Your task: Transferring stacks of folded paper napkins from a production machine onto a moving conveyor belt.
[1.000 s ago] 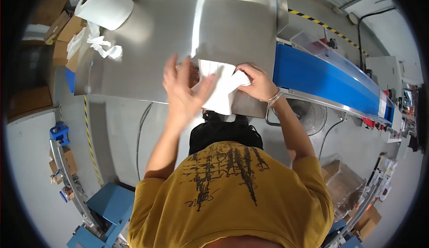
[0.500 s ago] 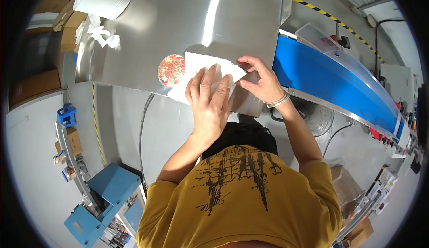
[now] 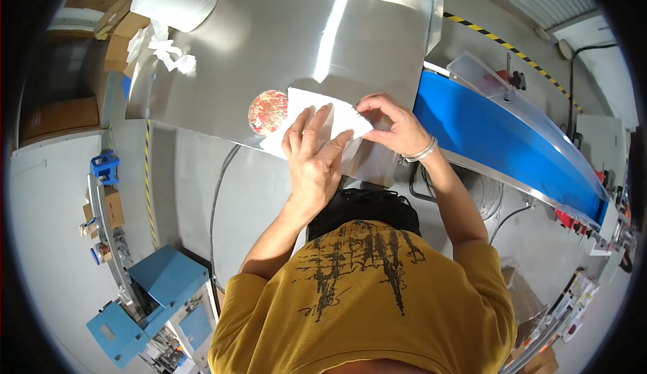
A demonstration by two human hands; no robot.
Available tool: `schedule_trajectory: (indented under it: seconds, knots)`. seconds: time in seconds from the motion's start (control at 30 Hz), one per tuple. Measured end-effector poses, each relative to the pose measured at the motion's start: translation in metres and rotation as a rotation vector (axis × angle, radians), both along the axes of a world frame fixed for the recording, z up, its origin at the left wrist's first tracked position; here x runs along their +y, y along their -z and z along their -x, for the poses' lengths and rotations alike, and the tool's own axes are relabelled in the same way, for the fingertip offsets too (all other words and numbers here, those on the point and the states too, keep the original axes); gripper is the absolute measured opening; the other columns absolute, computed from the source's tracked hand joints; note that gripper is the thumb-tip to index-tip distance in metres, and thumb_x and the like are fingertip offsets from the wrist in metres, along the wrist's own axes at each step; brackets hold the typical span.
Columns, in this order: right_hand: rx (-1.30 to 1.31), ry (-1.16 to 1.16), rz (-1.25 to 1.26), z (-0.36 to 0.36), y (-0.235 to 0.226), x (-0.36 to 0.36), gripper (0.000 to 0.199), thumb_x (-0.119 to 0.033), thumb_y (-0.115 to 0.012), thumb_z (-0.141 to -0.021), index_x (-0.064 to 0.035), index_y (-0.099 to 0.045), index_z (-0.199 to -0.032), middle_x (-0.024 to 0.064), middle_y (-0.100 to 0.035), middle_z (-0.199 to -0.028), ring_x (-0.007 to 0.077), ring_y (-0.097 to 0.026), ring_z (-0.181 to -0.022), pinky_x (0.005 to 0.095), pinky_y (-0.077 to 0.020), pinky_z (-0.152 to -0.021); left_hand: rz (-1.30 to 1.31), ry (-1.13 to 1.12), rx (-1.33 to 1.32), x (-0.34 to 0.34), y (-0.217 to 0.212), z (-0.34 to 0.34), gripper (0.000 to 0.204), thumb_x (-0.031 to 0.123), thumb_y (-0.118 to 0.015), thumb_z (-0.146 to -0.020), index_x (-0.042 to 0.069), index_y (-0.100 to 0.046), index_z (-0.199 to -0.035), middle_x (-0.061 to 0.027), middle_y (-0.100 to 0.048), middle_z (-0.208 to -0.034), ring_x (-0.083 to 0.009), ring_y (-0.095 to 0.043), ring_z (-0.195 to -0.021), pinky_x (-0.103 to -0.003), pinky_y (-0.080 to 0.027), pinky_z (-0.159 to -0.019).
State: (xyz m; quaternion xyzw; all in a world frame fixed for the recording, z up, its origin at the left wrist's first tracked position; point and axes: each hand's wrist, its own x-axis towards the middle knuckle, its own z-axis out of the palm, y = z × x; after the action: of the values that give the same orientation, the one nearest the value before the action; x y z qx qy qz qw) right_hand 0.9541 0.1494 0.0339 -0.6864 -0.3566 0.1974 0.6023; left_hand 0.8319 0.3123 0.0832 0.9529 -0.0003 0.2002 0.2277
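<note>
Hands (image 3: 315,165) at paper (image 3: 342,113) — left spread, right (image 3: 399,130) curled.

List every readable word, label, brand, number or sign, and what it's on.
None reads reliably.
Yellow shirt: script-like black lettering, too distorted.
Blue machine: pale label patch, too small.
Patterned red disc: no readable lettering.
White paper: none visible.

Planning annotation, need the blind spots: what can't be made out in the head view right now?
Head view, all of these:
White sheets: area under the left hand, hidden by it; count, edges too fine.
Round patterned item: right edge, at the sheets; overlap unclear.
Floor fan: partly hidden by right forearm.
Small parts beside blue machine: too small.
</note>
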Motion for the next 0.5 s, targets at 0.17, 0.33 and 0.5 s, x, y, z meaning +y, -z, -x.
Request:
schedule_trajectory:
  seconds: [0.17,0.33,0.5]
  knots:
    - [0.000,-0.019,0.028,-0.004,-0.003,0.002,0.041,-0.004,-0.075,-0.072,-0.0086,-0.058,-0.110,0.0028,-0.058,-0.106,0.0144,-0.057,-0.089,0.0283,-0.0493,-0.080,0.027,-0.013,0.030,0.000,-0.004,-0.001,0.035,-0.002,-0.067,-0.069,0.012,-0.070,-0.101,-0.0107,-0.048,-0.130,-0.0356,-0.042,-0.121,-0.046,-0.033,-0.098]
    - [0.050,-0.012,0.061,-0.006,0.002,0.001,0.039,-0.006,-0.076,-0.074,-0.0060,-0.057,-0.109,0.0019,-0.058,-0.108,0.0119,-0.056,-0.091,0.0258,-0.0479,-0.082,0.027,-0.015,-0.008,0.002,0.000,0.000,0.035,-0.004,-0.065,-0.071,0.006,-0.068,-0.104,-0.0132,-0.046,-0.131,-0.0379,-0.040,-0.121,-0.047,-0.034,-0.097]
    - [0.059,0.010,0.048,-0.006,0.004,-0.001,0.040,-0.007,-0.076,-0.075,-0.0066,-0.056,-0.110,0.0012,-0.058,-0.107,0.0110,-0.056,-0.091,0.0257,-0.0479,-0.081,-0.037,-0.004,-0.047,0.004,0.008,0.000,0.033,-0.002,-0.067,-0.072,0.009,-0.069,-0.104,-0.0124,-0.048,-0.131,-0.0383,-0.041,-0.120,-0.046,-0.036,-0.096]
